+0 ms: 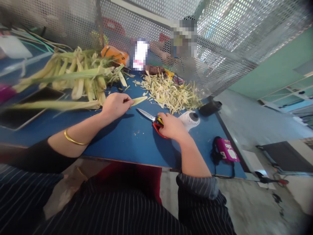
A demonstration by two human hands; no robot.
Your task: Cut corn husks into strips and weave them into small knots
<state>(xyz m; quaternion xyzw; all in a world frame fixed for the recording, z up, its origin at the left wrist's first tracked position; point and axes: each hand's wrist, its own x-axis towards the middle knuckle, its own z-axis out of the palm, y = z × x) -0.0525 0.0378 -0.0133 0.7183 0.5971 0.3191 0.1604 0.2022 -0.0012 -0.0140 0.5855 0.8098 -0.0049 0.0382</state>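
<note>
Between the fingertips of my left hand (pixel 116 106) is a pale green corn husk strip (pixel 140 100), its tip pointing right. My right hand (pixel 172 126) grips a pair of scissors (pixel 146 114) by red and yellow handles. The scissor blades look closed and point up and left, just below the husk strip without touching it. Beyond both hands lies a heap of cut husk pieces (pixel 171 93). On the left, a pile of long corn husks (pixel 78 76) spreads over the blue table (pixel 117 140).
A white cone of thread (pixel 189 120) lies beside my right hand, near a black cylinder (pixel 210 108). A purple box with a cord (pixel 227 150) is at the table's right edge. Behind stand a lit phone (pixel 141 54), an orange packet (pixel 114 55) and a perforated metal screen (pixel 151 24), with a person beyond.
</note>
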